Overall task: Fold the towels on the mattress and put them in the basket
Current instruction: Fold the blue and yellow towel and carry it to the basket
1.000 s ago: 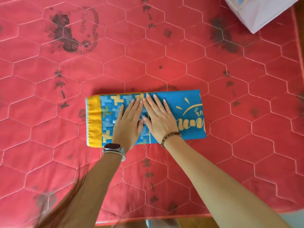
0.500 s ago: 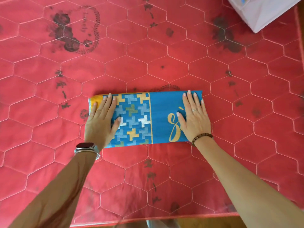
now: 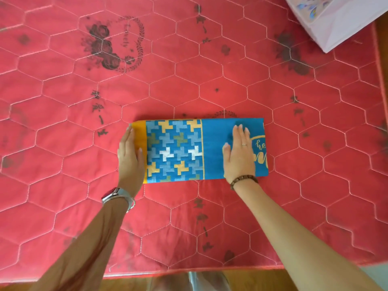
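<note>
A blue towel (image 3: 184,150) with a yellow end band and a pinwheel pattern lies folded into a long strip across the middle of the red quilted mattress (image 3: 189,70). My left hand (image 3: 129,158) lies flat at the towel's left yellow end, fingers straight, partly over the edge. My right hand (image 3: 239,154) presses flat on the plain blue part, just left of the yellow lettering. A white basket (image 3: 336,22) with a flower print shows at the top right corner, only partly in view.
The mattress carries dark printed flowers and pale hexagon stitching. Its near edge runs along the bottom, with wooden floor beyond. The right edge of the mattress is close beside the basket.
Both hands slid apart from the towel's middle toward its ends. Since half a second ago the left hand moved further out to the left edge and the right hand shifted slightly inward.
</note>
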A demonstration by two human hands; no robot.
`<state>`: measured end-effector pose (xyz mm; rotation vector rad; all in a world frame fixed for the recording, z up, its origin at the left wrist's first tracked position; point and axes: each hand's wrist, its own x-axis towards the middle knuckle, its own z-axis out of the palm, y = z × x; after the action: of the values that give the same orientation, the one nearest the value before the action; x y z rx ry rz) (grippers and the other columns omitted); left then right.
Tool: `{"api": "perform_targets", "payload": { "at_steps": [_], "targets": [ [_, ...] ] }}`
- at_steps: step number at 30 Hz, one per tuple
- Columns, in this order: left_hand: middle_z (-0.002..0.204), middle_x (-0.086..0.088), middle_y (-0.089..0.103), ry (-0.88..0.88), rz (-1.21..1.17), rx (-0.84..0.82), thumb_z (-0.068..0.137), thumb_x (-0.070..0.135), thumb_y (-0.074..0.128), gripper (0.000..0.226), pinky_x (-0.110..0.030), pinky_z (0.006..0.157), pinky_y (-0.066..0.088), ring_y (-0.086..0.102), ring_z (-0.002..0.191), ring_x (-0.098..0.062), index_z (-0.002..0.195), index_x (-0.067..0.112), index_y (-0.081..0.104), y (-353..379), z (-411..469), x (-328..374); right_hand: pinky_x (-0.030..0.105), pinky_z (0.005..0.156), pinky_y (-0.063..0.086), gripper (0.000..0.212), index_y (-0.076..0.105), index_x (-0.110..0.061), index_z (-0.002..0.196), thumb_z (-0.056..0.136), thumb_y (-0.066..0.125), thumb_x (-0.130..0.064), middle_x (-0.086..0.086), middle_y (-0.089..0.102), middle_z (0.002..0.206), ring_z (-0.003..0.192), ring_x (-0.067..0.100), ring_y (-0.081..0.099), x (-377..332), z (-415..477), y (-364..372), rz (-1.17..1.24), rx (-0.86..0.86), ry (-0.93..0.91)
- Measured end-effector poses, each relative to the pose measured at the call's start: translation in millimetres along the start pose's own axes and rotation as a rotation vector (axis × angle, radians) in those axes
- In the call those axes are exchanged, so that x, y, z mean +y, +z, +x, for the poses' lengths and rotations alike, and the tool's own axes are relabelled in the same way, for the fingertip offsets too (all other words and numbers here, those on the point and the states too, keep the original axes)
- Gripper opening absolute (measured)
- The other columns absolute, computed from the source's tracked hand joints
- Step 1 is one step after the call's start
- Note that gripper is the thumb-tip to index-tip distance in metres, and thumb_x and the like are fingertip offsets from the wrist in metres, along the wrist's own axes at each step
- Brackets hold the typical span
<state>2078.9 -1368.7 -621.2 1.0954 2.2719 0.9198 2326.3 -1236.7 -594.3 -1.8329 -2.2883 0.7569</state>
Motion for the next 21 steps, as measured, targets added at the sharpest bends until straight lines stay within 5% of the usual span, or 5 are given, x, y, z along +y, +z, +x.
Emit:
{"api": "perform_targets", "payload": {
  "at_steps": [5, 9, 11, 16, 21],
  "targets": [
    [0.137, -0.009, 0.048, -0.344, -0.261, -0.025, 0.102, 0.016, 0.05, 0.043, -0.04, 0.104, 0.044, 0.05, 0.12, -0.02, 0.142, 0.006, 0.039, -17.3, -17.9, -7.1, 0.017, 0.115, 0.016, 0.046, 0.032, -0.01, 0.149, 0.103, 0.034, -0.015, 0.004, 0.035, 0.154, 0.144, 0.017, 0.026, -84.8, -42.7, 23.8, 0.427, -0.171, -0.051],
    [0.107, -0.004, 0.058, -0.494, -0.263, -0.116, 0.1, 0.022, 0.057, 0.034, -0.021, 0.068, 0.047, 0.058, 0.094, -0.02, 0.128, 0.005, 0.048, -28.8, -12.0, -3.8, 0.013, 0.107, 0.017, 0.047, 0.029, -0.014, 0.151, 0.105, 0.034, -0.021, 0.001, 0.035, 0.154, 0.143, 0.014, 0.025, -126.4, -58.2, 45.5, 0.559, -0.305, 0.002],
    [0.099, -0.001, 0.06, -0.509, -0.226, -0.183, 0.098, 0.024, 0.06, 0.033, -0.018, 0.062, 0.042, 0.059, 0.087, -0.018, 0.125, 0.006, 0.052, -34.4, -4.9, -4.7, 0.017, 0.112, 0.017, 0.05, 0.025, -0.014, 0.152, 0.105, 0.035, -0.024, 0.001, 0.03, 0.157, 0.145, 0.014, 0.023, -136.7, -57.7, 51.6, 0.64, -0.338, 0.091],
    [0.093, 0.002, 0.073, -0.503, -0.425, -0.34, 0.091, 0.015, 0.067, 0.02, -0.035, 0.091, 0.051, 0.069, 0.093, -0.018, 0.111, 0.015, 0.066, -49.8, 3.8, 2.0, 0.034, 0.117, 0.027, 0.053, 0.021, -0.017, 0.154, 0.104, 0.036, -0.03, 0.002, 0.03, 0.157, 0.14, 0.013, 0.033, -139.2, -46.9, 54.5, 0.694, -0.378, 0.181],
    [0.102, -0.012, 0.069, -0.346, -0.675, -0.47, 0.072, 0.02, 0.07, 0.069, -0.019, 0.064, 0.051, 0.069, 0.081, -0.012, 0.137, 0.014, 0.049, -48.3, -2.7, 21.9, 0.05, 0.11, 0.038, 0.058, 0.021, -0.032, 0.153, 0.1, 0.038, -0.048, -0.008, 0.027, 0.158, 0.134, 0.01, 0.039, -139.2, -34.4, 45.0, 0.767, -0.427, 0.188]
  ]
}}
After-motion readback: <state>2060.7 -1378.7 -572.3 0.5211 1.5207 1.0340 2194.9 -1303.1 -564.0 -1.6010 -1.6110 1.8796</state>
